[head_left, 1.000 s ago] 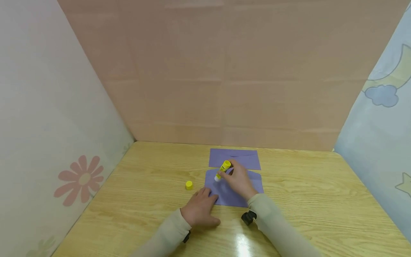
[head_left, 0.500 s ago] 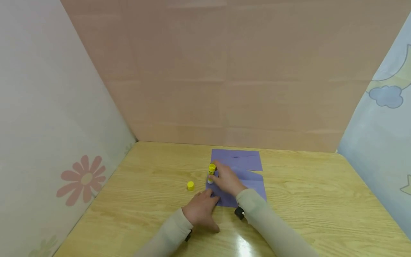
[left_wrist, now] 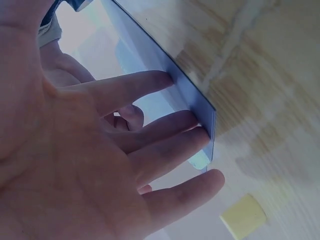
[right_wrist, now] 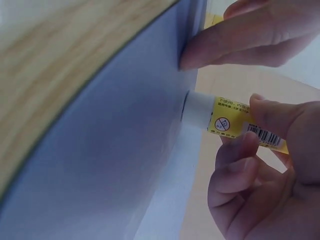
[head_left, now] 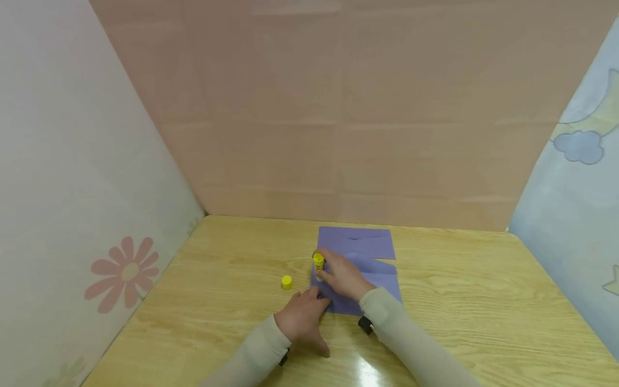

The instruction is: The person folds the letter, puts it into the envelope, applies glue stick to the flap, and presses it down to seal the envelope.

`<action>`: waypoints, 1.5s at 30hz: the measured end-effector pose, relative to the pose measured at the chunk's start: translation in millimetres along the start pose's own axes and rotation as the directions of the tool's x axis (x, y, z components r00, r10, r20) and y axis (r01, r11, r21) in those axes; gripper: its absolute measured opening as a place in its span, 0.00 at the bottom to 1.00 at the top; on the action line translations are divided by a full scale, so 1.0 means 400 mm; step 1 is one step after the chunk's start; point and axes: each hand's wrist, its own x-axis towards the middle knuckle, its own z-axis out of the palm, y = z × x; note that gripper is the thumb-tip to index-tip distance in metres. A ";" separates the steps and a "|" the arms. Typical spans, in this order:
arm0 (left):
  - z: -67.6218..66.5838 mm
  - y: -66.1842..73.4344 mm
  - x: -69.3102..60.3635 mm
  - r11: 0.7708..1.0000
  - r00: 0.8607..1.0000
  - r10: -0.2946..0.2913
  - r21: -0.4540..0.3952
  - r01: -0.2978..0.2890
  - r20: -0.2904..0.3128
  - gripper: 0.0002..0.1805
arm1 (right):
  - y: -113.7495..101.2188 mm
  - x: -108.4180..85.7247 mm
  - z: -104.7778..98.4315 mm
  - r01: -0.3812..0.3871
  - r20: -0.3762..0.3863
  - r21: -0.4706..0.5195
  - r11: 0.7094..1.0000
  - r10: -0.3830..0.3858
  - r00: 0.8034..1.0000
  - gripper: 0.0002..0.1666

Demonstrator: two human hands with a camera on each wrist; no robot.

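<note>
A purple envelope lies on the table with its flap unfolded toward the back. My right hand grips an uncapped yellow glue stick between thumb and fingers. In the right wrist view the white end of the glue stick meets the purple paper. My left hand rests its straight, spread fingertips on the envelope's near left part, as the left wrist view also shows with its fingers on the paper's edge. The right hand hides part of the envelope.
A second purple envelope lies just behind the first one. The yellow cap sits on the wooden table left of the envelope. A tan backdrop rises behind the table, and printed walls stand at both sides.
Over the past second my right hand moved left with the glue stick, then slightly nearer, and the stick became more upright. The left hand stayed nearly in place, its thumb shifting slightly.
</note>
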 end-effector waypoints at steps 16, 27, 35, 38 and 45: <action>-0.001 0.005 0.001 1.000 1.000 0.006 0.010 -0.005 -0.022 0.52 | 0.047 -0.062 -0.045 0.002 0.007 -0.001 1.000 -0.002 1.000 0.23; -0.003 0.010 0.000 0.999 1.000 -0.023 0.027 0.024 -0.019 0.51 | 0.087 -0.112 -0.084 -0.034 -0.011 0.006 0.999 0.034 0.999 0.23; -0.005 0.009 0.002 0.999 0.999 -0.012 0.043 0.014 -0.037 0.49 | 0.115 -0.138 -0.107 -0.075 -0.009 0.018 0.997 0.075 0.997 0.23; -0.006 0.009 0.002 1.000 0.999 -0.013 0.022 0.014 -0.038 0.48 | 0.126 -0.152 -0.121 -0.087 -0.005 0.037 0.996 0.087 0.996 0.24; -0.007 0.009 0.000 1.000 0.999 -0.017 -0.006 0.017 -0.040 0.46 | 0.157 -0.182 -0.152 -0.106 -0.021 0.030 0.994 0.106 0.994 0.23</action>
